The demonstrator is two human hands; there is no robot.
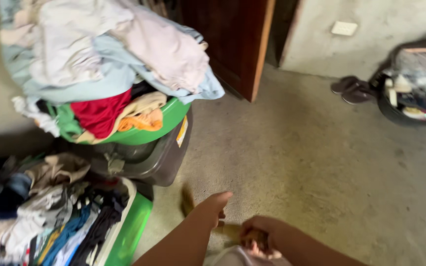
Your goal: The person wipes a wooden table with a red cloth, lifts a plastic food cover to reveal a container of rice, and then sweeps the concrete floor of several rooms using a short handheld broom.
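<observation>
Both hands meet low: right hand closed on a tan object, its length running toward the left hand, whose grip is unclear.

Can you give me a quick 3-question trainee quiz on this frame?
1. True or false: the green tub heaped with clothes sits on top of a dark bin.
2. What do both hands touch? A) red shirt B) small tan object C) sandal
3. Where do the sandals lie?

Key
1. True.
2. B: left hand and right hand meet at the small tan object, blurred.
3. On the concrete floor, far right, beside a dark basket.
</observation>
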